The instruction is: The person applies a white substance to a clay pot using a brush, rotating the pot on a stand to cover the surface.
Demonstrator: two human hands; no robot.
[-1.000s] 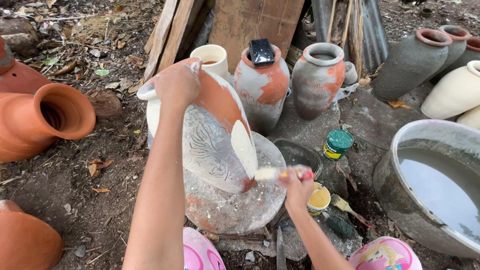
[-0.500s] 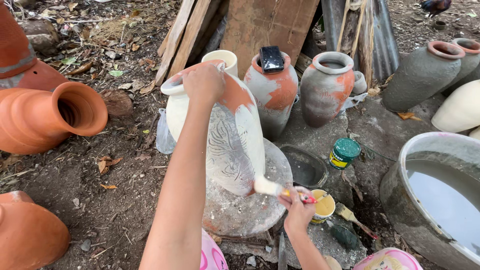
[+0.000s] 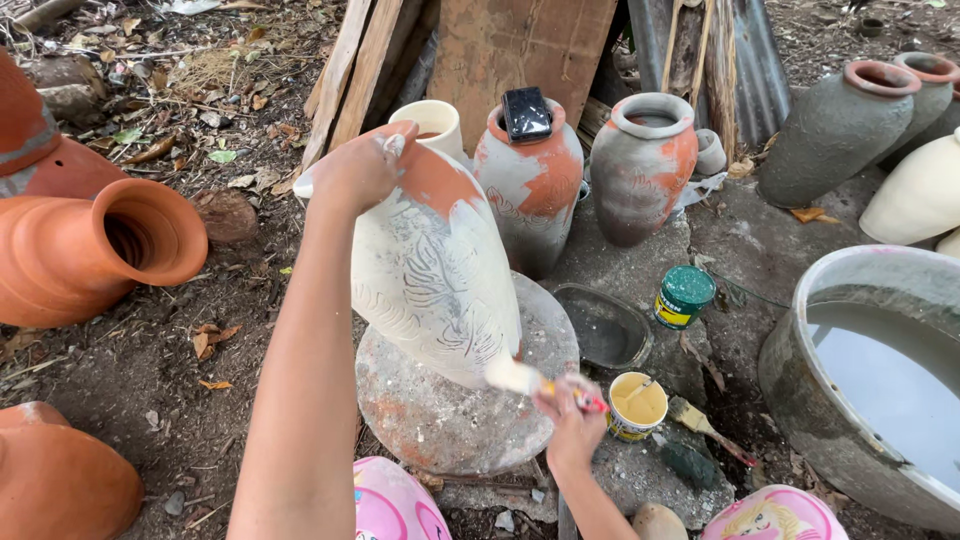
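On the round stone slab [image 3: 455, 420] at the middle of the head view stands a tall clay vase [image 3: 430, 270], tilted; its long axis runs from the foot on the slab, low and to the right, up and leftward to the mouth, which leans away toward the upper left; the neck and shoulder show bare orange terracotta, the belly is coated in matt off-white, and incised feather or leaf lines show grey through the coat; the left hand [image 3: 355, 172] grips the rim at the mouth, fingers curled tight over the lip, steadying the lean; the right hand [image 3: 572, 425] is closed narrowly round the handle of a paintbrush [image 3: 530, 382], whose pale, paint-laden bristles touch the vase low on its right side, just above the foot; the slab itself is rough, speckled grey and rust; just right of the right hand sits a small open can of yellowish paint [image 3: 638, 405]; beyond it a green-lidded tin [image 3: 684, 296] stands on the ground, and a shallow dark tray [image 3: 603, 325] lies between tin and slab; behind the vase stand two smoke-marked pots, one [image 3: 528, 190] carrying a dark flat object on its mouth, the other [image 3: 645, 165] open-mouthed; a smooth orange jar [image 3: 95, 250] lies on its side at the left, mouth toward the vase; a big grey basin [image 3: 800, 380] holding cloudy water fills the right edge.
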